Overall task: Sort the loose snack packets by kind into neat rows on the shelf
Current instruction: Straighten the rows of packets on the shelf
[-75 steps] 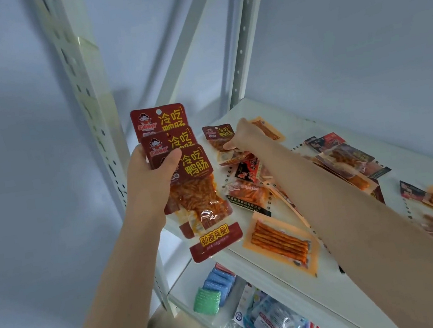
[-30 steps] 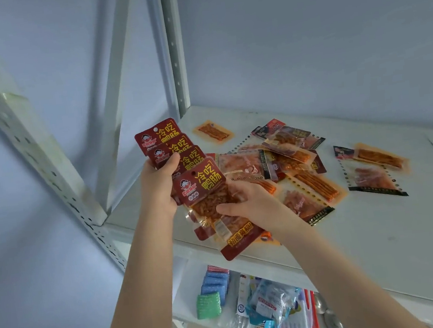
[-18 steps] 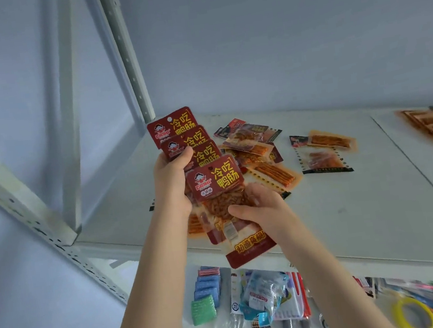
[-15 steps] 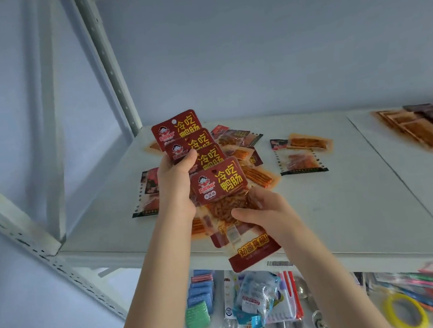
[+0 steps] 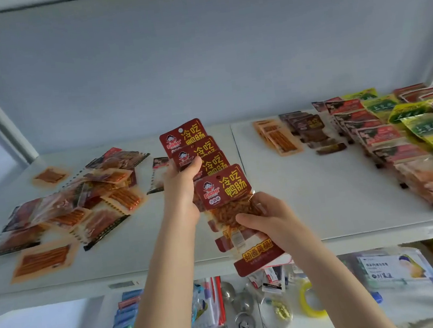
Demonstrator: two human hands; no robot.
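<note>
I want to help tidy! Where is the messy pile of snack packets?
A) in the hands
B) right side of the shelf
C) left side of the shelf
C: the jumbled pile lies on the left of the shelf; neat rows fill the right, and the left hand and right hand hold a fan of red packets.

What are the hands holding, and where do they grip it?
The left hand grips a fan of four red snack packets just below their tops, thumb in front. The right hand holds the front packet at its middle.
</note>
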